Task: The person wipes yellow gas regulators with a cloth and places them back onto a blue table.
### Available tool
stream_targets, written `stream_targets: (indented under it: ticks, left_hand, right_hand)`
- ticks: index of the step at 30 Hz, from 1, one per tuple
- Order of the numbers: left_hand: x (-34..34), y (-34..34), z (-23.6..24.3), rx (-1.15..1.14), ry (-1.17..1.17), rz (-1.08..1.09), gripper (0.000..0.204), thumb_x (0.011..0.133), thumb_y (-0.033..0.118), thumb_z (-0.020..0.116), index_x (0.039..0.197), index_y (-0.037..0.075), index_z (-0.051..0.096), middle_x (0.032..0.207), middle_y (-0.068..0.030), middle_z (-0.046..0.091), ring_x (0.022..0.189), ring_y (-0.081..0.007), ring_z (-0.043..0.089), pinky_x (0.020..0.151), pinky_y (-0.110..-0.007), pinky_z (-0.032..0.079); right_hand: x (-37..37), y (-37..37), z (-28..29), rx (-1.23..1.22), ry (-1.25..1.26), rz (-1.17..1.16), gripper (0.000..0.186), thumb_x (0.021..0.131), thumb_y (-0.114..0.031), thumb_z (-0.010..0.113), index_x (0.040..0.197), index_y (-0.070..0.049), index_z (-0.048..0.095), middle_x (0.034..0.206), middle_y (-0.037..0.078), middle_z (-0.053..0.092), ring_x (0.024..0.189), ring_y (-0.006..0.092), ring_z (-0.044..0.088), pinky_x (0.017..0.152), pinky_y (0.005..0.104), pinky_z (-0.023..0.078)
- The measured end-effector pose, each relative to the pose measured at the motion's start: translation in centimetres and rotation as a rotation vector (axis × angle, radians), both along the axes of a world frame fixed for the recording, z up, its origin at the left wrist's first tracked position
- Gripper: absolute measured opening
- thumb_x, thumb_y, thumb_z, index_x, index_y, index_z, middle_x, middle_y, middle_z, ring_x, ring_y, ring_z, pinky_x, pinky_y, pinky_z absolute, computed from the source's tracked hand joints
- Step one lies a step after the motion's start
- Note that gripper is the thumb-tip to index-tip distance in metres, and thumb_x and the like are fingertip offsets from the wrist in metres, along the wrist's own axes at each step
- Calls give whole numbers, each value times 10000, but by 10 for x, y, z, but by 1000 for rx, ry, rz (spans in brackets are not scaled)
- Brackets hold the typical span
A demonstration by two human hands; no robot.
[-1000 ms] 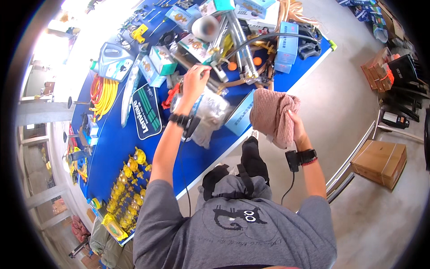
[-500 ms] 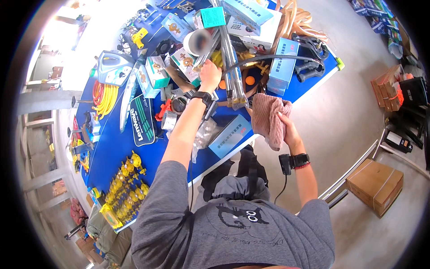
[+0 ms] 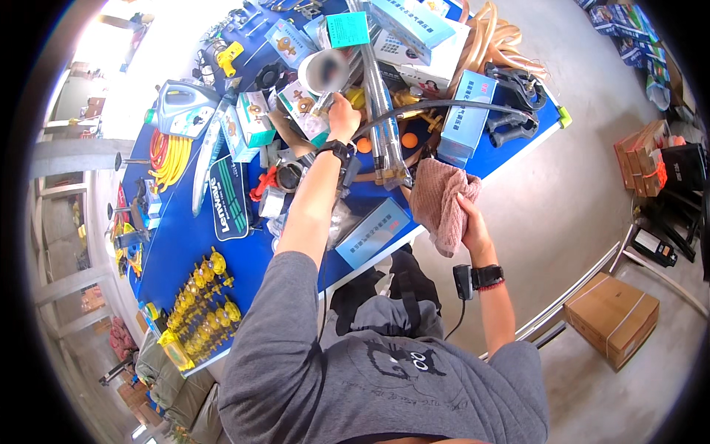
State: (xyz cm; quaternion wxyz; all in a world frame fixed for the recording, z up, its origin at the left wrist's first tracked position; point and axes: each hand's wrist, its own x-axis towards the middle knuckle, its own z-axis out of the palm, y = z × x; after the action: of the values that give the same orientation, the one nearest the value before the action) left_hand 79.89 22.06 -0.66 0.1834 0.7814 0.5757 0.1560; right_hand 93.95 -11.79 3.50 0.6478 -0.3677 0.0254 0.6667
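head view: left hand stretched across blue table, fingers closed on grey cylindrical part amid boxed stock. right hand clamped on brown cloth at table edge. step: picking up part; wiping likely needs cloth brought across.

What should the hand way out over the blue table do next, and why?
Probably lift the round white thing back toward the cloth. The left hand already grips it among the boxes, while the right hand holds the cloth at the table edge.
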Motion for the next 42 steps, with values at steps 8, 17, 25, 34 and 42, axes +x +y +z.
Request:
stream_targets:
  ticks: [8, 17, 25, 34, 42]
  left_hand:
    - [-18, 0, 41, -45, 35, -111, 534, 669, 373, 698, 1012, 18, 494, 901, -226, 627, 875, -393, 601, 764, -448, 460]
    - [-26, 16, 67, -213, -30, 3, 647, 667, 478, 676, 1040, -41, 574, 973, -225, 633, 939, -361, 599, 807, -397, 453]
    - [-46, -4, 151, -745, -683, -30, 393, 843, 322, 608, 1083, 24, 520, 861, -50, 596, 598, -104, 585, 514, -207, 475]
    - [-107, -117, 156, -896, -883, -91, 482, 883, 278, 506, 1300, 103, 339, 1042, -83, 581, 727, -188, 641, 632, -260, 524]
    - [-150, -176, 156, -824, -933, -113, 435, 861, 173, 618, 1211, 64, 382, 1058, -41, 527, 910, -108, 550, 697, -236, 488]
  right_hand:
    - [8, -7, 4, -39, 34, -34, 556, 847, -281, 596, 1294, -31, 381, 1212, 132, 515, 1094, 258, 519, 947, 393, 418]
    - [12, -11, -1, -12, 87, -94, 558, 852, -286, 581, 1309, -47, 368, 1233, 133, 504, 1122, 266, 505, 969, 396, 408]
    - [10, -17, -13, 4, 78, -134, 523, 876, -330, 533, 1297, -51, 399, 1230, 134, 510, 1118, 293, 506, 946, 433, 426]
    - [-25, 33, 30, 94, 100, -69, 550, 893, -384, 519, 1302, -38, 392, 1214, 124, 524, 1102, 262, 516, 960, 400, 411]
    - [-122, 94, 67, 262, -194, 208, 558, 843, -261, 636, 1268, 20, 410, 1153, 78, 532, 1033, 162, 525, 886, 277, 421]
